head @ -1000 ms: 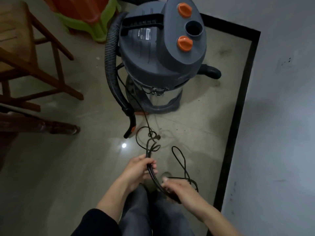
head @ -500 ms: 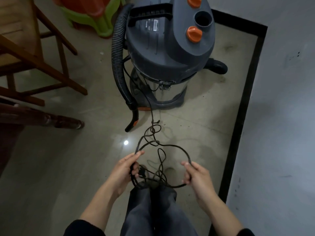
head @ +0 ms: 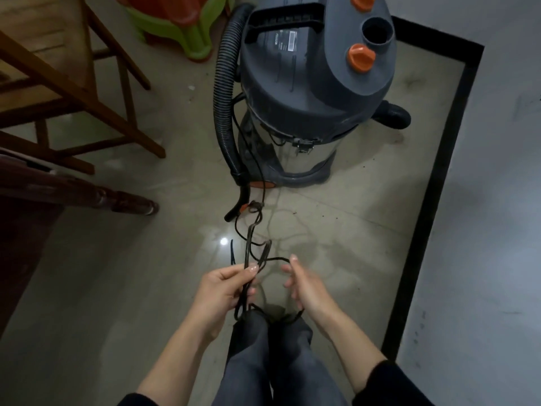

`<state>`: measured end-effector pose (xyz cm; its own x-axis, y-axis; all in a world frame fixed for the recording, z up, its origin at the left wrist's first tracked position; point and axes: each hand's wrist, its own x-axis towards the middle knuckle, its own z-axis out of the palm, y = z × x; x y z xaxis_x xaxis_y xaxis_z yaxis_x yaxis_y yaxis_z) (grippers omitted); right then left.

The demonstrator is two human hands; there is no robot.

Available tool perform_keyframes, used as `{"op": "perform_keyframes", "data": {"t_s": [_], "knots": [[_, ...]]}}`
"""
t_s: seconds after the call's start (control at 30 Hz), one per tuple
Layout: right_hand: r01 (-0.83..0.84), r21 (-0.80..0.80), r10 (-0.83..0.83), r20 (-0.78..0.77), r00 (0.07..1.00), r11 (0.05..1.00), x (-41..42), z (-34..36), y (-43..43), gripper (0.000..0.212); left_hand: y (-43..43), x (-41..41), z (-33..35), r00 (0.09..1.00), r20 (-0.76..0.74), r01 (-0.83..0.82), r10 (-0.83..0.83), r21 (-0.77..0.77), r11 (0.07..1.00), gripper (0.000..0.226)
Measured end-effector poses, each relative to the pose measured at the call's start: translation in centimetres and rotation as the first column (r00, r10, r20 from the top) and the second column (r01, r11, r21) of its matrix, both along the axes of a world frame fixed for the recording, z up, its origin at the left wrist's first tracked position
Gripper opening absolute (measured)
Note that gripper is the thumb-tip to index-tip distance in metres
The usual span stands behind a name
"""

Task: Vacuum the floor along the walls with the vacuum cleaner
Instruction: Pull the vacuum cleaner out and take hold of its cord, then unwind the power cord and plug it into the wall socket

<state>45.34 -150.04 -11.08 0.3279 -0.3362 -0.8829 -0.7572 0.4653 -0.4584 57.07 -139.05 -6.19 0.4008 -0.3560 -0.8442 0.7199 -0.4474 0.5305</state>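
A grey canister vacuum cleaner (head: 310,83) with orange knobs and a steel drum stands on the floor ahead of me. Its black ribbed hose (head: 224,92) hangs down its left side, ending in a nozzle near the floor. A tangled black power cord (head: 251,232) runs from the vacuum's base toward me. My left hand (head: 225,291) grips several strands of that cord, thumb on top. My right hand (head: 304,288) is beside it with fingers relaxed and spread; a cord loop passes by its fingertips and wrist, without a clear grip.
Wooden chair legs (head: 87,92) and a dark wooden furniture foot (head: 128,200) stand at the left. A green and orange plastic stool (head: 181,22) sits at the back. A grey wall (head: 491,200) with a black floor border (head: 430,200) runs along the right.
My hands have come closer together. The wide cord loop stretched between them has collapsed into a bunch in my left hand, and my right hand has let go of its strand.
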Motion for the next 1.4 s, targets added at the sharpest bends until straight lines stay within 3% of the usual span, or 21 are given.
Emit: {"op": "perform_keyframes", "data": {"t_s": [0.07,0.13,0.2,0.27,0.43,0.5,0.57,0.67,0.77,0.83,0.93,1.03,1.13,1.2,1.3,1.4], "knots": [[0.053,0.025,-0.054,0.044,0.998,0.998,0.4,-0.4,0.3,0.039,0.4,0.5,0.6,0.999,-0.024,-0.028,0.028,-0.034,0.999,0.011],[0.227,-0.001,-0.226,0.027,0.974,0.974,0.5,-0.8,0.6,0.045,0.6,1.0,1.1,0.988,-0.098,-0.127,0.12,-0.069,0.989,0.015],[0.428,-0.037,-0.429,-0.017,0.903,0.903,0.5,-1.1,0.7,0.038,0.3,1.5,1.5,0.97,-0.162,-0.2,0.182,-0.107,0.974,0.023],[0.517,0.016,-0.515,-0.048,0.856,0.856,0.8,-0.8,0.9,0.026,-0.2,1.7,1.8,0.957,-0.21,-0.231,0.198,-0.143,0.962,0.029],[0.462,0.178,-0.484,0.109,0.868,0.869,2.1,0.6,0.4,0.012,-1.3,2.0,2.1,0.936,-0.311,-0.237,0.164,-0.211,0.948,0.023],[0.363,0.087,-0.37,0.084,0.925,0.928,2.1,0.1,-0.1,0.015,-1.8,2.2,2.5,0.91,-0.362,-0.301,0.203,-0.238,0.924,0.014],[0.233,-0.05,-0.235,-0.043,0.971,0.971,1.6,-0.5,-0.4,0.021,-2.5,2.7,2.7,0.856,-0.419,-0.423,0.302,-0.236,0.875,0.019],[0.406,-0.093,-0.416,-0.153,0.896,0.909,0.0,-1.1,-0.1,0.016,-3.6,3.5,2.6,0.774,-0.459,-0.579,0.436,-0.235,0.781,0.022],[0.527,-0.001,-0.524,-0.107,0.845,0.85,-1.1,-0.6,0.5,0.026,-4.5,4.0,2.2,0.703,-0.475,-0.677,0.529,-0.22,0.702,0.024],[0.453,0.029,-0.454,0.018,0.891,0.891,-1.4,0.0,0.6,0.04,-4.9,4.1,2.0,0.663,-0.473,-0.721,0.581,-0.193,0.665,0.024],[0.183,-0.005,-0.181,0.146,0.973,0.983,-0.9,0.6,1.0,0.051,-5.3,3.7,2.0,0.615,-0.456,-0.766,0.643,-0.156,0.623,0.024],[-0.052,-0.158,0.081,0.186,0.979,0.986,0.9,1.3,1.8,0.018,-5.4,3.5,2.2,0.602,-0.439,-0.783,0.667,-0.161,0.6,0.027],[-0.385,-0.292,0.419,0.062,0.906,0.876,1.8,1.9,2.7,0.039,-4.4,4.7,2.1,0.661,-0.377,-0.742,0.649,-0.202,0.639,0.022],[-0.485,-0.31,0.526,0.062,0.848,0.818,2.0,2.6,3.5,0.044,-2.9,5.9,1.8,0.732,-0.259,-0.68,0.631,-0.218,0.7,0.022],[-0.329,-0.122,0.35,0.247,0.903,0.936,3.3,4.6,4.1,0.044,0.1,7.3,1.0,0.813,0.032,-0.565,0.582,-0.201,0.8,0.016],[0.073,0.009,-0.072,0.315,0.946,0.997,5.0,6.2,1.9,0.049,3.5,8.7,0.1,0.795,0.328,-0.507,0.511,-0.105,0.856,0.023]]}}
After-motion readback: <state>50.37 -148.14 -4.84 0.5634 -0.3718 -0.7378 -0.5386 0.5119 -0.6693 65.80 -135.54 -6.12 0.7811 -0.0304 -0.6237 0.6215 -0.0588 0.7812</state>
